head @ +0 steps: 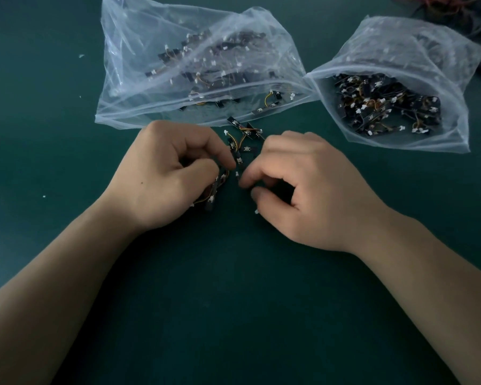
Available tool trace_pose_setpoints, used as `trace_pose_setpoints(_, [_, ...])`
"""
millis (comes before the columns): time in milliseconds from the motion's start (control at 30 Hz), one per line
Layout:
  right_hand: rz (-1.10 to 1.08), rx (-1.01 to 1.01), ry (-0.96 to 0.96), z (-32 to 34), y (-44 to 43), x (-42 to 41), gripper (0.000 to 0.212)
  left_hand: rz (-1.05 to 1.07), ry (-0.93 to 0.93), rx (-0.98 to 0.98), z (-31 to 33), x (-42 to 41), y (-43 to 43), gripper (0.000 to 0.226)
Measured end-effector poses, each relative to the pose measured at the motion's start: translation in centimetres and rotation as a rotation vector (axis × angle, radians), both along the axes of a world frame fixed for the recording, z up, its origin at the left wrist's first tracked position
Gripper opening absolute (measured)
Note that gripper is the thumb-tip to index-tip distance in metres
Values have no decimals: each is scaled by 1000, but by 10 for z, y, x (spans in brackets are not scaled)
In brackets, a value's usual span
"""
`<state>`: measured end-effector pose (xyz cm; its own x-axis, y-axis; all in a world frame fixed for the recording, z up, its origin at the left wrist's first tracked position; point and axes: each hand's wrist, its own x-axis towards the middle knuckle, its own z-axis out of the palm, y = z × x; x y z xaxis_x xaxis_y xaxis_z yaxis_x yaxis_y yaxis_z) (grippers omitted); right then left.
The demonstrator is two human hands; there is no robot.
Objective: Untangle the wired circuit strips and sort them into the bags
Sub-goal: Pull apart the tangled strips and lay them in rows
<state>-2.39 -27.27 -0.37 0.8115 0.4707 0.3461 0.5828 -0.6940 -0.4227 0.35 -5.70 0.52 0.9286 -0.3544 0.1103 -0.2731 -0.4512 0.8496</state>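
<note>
A small tangle of black circuit strips (pixel 240 134) with orange and yellow wires and white plugs lies on the dark green table between my hands. My left hand (pixel 164 176) has its fingers curled round a few of the strips, whose ends and wires stick out below the palm. My right hand (pixel 303 184) pinches a strip between thumb and forefinger at the pile's right side. Two clear plastic bags lie behind: a large bag (pixel 161 37) on its side with its mouth toward me, and a right bag (pixel 439 45) with its mouth open, both holding several strips.
A heap of red and dark wires (pixel 453 4) sits at the far right corner. A few white specks (pixel 81 56) dot the green table (pixel 233 301) at left. Both forearms reach in from the bottom edge.
</note>
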Motion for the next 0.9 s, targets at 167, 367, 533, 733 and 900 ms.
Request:
trace_pose_setpoints(167, [-84,3,-61,-3,-1,4,21,-8,4,65,-1,-1,-1,24])
trace_pose_setpoints(367, [-91,28,-67,-2,-1,2,20,-42,-31,33,2,1,1,36])
trace_pose_setpoints(533, [-92,25,-37,-1,-1,1,18,143,-114,51,-3,6,-1,29])
trace_pose_setpoints(733, [-117,39,-20,-2,-2,3,9,105,-114,275,-4,5,-4,29])
trace_pose_setpoints(900, [-164,30,-19,-3,-1,3,18,86,-86,301,-3,5,-3,25])
